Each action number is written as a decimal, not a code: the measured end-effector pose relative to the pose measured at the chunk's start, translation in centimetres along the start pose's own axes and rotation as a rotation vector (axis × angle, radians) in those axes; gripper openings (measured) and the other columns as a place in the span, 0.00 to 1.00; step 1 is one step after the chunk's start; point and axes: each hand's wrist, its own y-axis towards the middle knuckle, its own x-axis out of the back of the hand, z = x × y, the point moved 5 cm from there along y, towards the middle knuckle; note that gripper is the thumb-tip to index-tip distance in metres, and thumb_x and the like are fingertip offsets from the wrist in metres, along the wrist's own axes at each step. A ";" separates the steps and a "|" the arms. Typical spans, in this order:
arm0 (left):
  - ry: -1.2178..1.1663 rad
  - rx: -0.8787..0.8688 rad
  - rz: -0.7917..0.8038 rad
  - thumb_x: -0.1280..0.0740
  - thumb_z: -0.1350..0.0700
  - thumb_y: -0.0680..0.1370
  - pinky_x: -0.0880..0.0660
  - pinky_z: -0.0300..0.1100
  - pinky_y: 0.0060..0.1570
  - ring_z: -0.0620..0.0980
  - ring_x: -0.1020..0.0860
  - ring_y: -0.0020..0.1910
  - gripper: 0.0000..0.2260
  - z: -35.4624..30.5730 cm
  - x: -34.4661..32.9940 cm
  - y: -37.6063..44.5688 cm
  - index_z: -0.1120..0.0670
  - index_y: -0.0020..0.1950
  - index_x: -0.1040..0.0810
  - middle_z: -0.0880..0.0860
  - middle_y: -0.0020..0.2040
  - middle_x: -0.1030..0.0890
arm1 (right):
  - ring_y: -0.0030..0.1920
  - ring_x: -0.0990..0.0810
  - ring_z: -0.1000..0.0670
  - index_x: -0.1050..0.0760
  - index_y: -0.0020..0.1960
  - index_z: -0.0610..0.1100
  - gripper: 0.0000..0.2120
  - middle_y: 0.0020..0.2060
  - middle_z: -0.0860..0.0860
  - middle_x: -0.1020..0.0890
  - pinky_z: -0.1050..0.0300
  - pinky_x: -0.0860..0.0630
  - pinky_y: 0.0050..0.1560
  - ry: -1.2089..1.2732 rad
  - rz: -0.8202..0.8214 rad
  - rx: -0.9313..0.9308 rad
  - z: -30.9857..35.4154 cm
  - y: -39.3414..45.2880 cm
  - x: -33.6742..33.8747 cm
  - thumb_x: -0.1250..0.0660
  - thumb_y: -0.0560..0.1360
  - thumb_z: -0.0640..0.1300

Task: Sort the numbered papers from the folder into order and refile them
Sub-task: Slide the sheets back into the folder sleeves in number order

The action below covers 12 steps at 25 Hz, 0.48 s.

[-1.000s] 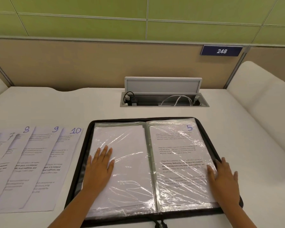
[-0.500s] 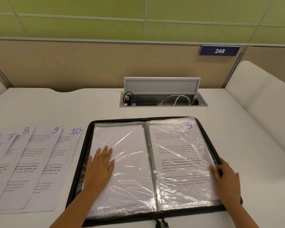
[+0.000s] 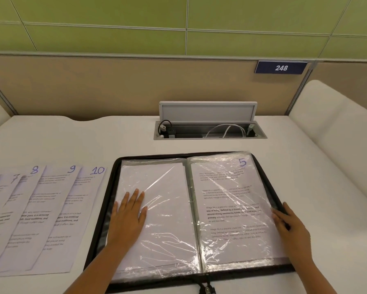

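**Hands on the open folder**

A black zip-edged folder [image 3: 112, 200] of clear plastic sleeves lies open on the white tabletop [image 3: 76, 141]. The left hand [image 3: 128, 217] presses flat, fingers straight, on the blank left page. The right hand [image 3: 291, 229] touches the right edge of the sheet marked 5 [image 3: 231, 200]; its grip is unclear. White numbered papers [image 3: 36, 217] fan out just left.

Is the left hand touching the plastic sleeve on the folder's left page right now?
Touching. The head view shows the left hand lying flat, fingers straight, on the clear plastic sleeve of the black zip folder.
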 end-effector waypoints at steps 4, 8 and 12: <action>0.001 0.001 0.006 0.59 0.42 0.81 0.39 0.58 0.64 0.58 0.32 0.68 0.29 0.0 0.0 0.0 0.55 0.71 0.32 0.55 0.70 0.30 | 0.47 0.22 0.43 0.20 0.40 0.47 0.08 0.50 0.46 0.18 0.49 0.25 0.45 -0.265 -0.076 -0.007 0.3 -0.6 0.6 0.26 0.69 0.51; -0.001 -0.004 -0.002 0.59 0.42 0.81 0.40 0.57 0.64 0.57 0.34 0.69 0.28 0.2 -0.3 0.0 0.55 0.71 0.33 0.54 0.70 0.31 | 0.38 0.24 0.47 0.20 0.40 0.45 0.12 0.42 0.47 0.19 0.50 0.27 0.43 -0.254 -0.029 -0.023 1.1 -0.1 1.0 0.32 0.73 0.54; -0.009 -0.009 -0.001 0.59 0.41 0.81 0.41 0.57 0.66 0.56 0.36 0.71 0.28 0.3 -0.5 0.1 0.54 0.72 0.35 0.54 0.71 0.33 | 0.41 0.23 0.49 0.18 0.52 0.43 0.11 0.50 0.46 0.18 0.53 0.26 0.45 -0.174 0.007 0.044 2.5 0.1 0.7 0.34 0.76 0.47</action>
